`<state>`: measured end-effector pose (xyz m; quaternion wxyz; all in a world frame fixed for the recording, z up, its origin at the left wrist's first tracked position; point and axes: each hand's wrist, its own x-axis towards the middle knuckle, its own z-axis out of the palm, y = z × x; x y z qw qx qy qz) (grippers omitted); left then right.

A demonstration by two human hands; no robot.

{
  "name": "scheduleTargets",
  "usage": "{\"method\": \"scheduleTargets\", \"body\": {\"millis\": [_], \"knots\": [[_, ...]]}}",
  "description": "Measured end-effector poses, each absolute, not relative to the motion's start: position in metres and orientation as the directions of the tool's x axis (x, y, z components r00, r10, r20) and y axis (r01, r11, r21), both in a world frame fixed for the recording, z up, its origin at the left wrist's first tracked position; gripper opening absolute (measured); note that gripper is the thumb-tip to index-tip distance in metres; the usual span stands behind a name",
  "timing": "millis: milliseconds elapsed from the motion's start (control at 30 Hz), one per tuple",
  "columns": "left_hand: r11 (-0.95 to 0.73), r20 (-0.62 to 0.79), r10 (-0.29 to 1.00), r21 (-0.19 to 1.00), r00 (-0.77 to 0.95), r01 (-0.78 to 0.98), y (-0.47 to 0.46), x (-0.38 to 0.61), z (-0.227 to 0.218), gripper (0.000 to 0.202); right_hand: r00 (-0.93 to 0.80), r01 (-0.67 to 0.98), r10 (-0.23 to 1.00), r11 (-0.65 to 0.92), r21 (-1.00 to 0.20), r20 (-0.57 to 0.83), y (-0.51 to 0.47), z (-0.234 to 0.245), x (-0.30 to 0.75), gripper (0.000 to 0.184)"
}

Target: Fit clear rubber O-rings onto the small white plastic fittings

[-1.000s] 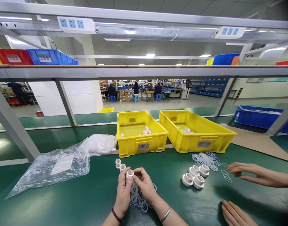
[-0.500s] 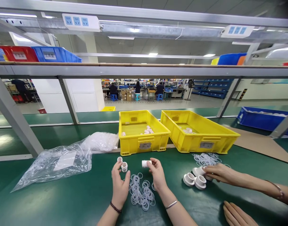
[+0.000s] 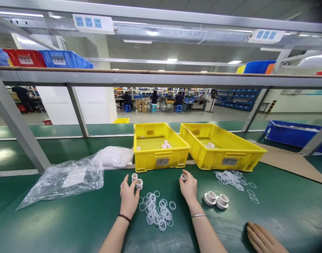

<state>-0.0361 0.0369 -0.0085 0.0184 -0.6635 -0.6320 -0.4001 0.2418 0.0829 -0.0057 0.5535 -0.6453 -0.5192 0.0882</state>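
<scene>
White sleeves (image 3: 139, 185): qty 1 clamped in R hand (image 3: 189, 185); qty 2 upright at L hand (image 3: 129, 197), fingers apart; pale rings (image 3: 159, 213), loose pile, btwn hands.

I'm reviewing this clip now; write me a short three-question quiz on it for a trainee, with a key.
1. What does the camera wearer's right hand hold?
a) a thin pale plastic ring
b) a short white plastic-looking cylinder
c) a clear plastic bag

2. True or false: the wearer's left hand is inside a rectangular yellow plastic bin.

3. How many white, round, flanged plastic-looking fittings stand on the smooth green tabletop, to the right of the right hand?

Key: 1. b. 2. False; it is at two similar white cylinders on the tabletop. 3. Two.
</scene>
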Motion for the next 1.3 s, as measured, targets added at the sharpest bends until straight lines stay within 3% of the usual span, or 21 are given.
{"method": "scheduleTargets", "body": {"millis": [167,300,433,533,733,833,900,1000,1167,1300], "knots": [[-0.232,0.563,0.823,0.451,-0.073,0.862,0.037,-0.037,-0.008,0.029,0.383,0.736,0.733,0.125,-0.666,0.561,0.079,-0.004,0.238,0.035],[-0.21,0.558,0.824,0.463,-0.099,0.861,0.037,-0.037,-0.007,0.015,0.142,0.715,0.722,0.399,-0.575,0.677,0.065,0.005,0.209,0.031],[-0.266,0.572,0.812,0.543,-0.119,0.797,0.034,-0.035,0.0,0.012,-0.359,0.518,0.77,0.634,-0.574,0.527,0.043,0.008,0.175,0.023],[-0.352,0.575,0.805,0.66,-0.145,0.664,0.031,-0.032,0.007,0.013,-0.535,0.5,0.744,0.66,-0.56,0.4,0.035,0.007,0.164,0.024],[-0.301,0.344,0.906,0.934,-0.249,0.193,0.027,-0.023,0.008,0.024,-0.505,0.537,0.775,0.627,-0.565,0.38,0.035,0.006,0.164,0.012],[-0.243,0.205,0.947,0.96,-0.249,-0.135,0.026,-0.015,0.008,0.038,-0.481,0.518,0.782,0.619,-0.591,0.397,0.036,0.003,0.163,0.008],[-0.16,0.106,0.971,0.953,-0.214,-0.258,0.026,-0.01,0.009,0.048,-0.468,0.496,0.783,0.617,-0.611,0.41,0.036,0.001,0.162,0.007],[-0.059,0.021,0.99,0.959,-0.14,-0.276,0.025,-0.006,0.01,0.049,-0.464,0.449,0.77,0.631,-0.633,0.438,0.035,0.002,0.161,0.007],[-0.023,0.004,0.997,0.964,-0.071,-0.266,0.024,-0.006,0.008,0.043,-0.408,0.364,0.745,0.663,-0.654,0.528,0.034,0.005,0.16,0.004],[0.015,-0.009,0.999,0.983,0.035,-0.184,0.019,-0.002,0.005,0.035,-0.279,0.348,0.824,0.565,-0.748,0.493,0.035,0.0,0.16,0.009]]}}
